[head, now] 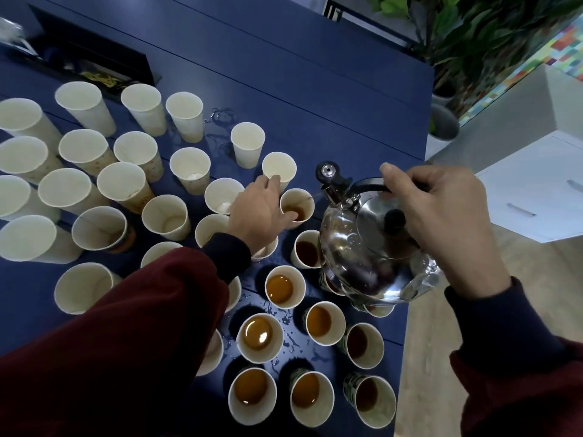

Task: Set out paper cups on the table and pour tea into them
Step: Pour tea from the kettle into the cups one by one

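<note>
Surface: dark blue table [315, 89], wet patches; white cabinet [536, 197] and potted plants [473, 42] far right. Item: steel kettle [372, 247] — mirror-bright, black handle [367, 183], tilted above filled cups [285, 290] near right, spout pointing left, thin stream entering a paper cup [296, 205]. Grip: right hand [441, 216] fingers curled round the handle; left hand [262, 209] fingers wrapped round that cup.

L hand [258, 212]: arm in dark-red sleeve [142, 310] w/ navy cuff reaches fwd, palm down, thumb & fingers curled round tan paper cup [296, 205]. R hand [441, 216]: wrist bent, fingers wrapped over black handle [367, 184] of shiny steel kettle [372, 247].
</note>
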A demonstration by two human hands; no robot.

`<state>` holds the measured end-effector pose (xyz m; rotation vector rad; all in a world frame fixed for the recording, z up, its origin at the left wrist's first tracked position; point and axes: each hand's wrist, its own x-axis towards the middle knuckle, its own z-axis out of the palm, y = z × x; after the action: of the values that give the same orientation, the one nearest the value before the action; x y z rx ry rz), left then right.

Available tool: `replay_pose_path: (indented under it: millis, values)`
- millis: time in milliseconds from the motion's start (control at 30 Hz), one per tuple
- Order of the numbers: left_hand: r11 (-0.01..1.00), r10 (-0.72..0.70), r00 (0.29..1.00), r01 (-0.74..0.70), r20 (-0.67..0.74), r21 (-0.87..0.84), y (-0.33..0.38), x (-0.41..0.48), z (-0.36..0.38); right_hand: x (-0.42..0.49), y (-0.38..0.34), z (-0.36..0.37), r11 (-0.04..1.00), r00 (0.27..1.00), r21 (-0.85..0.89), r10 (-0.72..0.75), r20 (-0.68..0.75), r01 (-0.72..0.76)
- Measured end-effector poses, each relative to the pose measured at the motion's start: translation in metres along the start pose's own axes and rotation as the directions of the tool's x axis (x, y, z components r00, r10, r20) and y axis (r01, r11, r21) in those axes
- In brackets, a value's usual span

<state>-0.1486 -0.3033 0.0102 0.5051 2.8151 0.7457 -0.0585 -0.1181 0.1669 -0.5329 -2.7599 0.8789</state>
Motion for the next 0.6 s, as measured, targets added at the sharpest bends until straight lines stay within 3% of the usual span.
replay_pose_path:
  millis: [200,367,600]
  values:
    - [0.995,0.013,1.0,-0.014,-0.015,-0.101,-0.016,-0.03,-0.011,-0.014,-0.001,-0.001,0.975,0.997,0.215,0.065,-0.046,-0.054]
    - [0.996,0.057,0.989,-0.066,0.135,0.066,-0.028,-0.06,-0.009,-0.03,-0.01,0.0,0.968,0.999,0.25,0.018,-0.039,-0.008]
    - [0.963,0.096,0.989,-0.121,0.112,0.241,-0.037,-0.062,-0.007,-0.051,-0.021,0.003,0.988,0.999,0.149,-0.043,0.02,0.04]
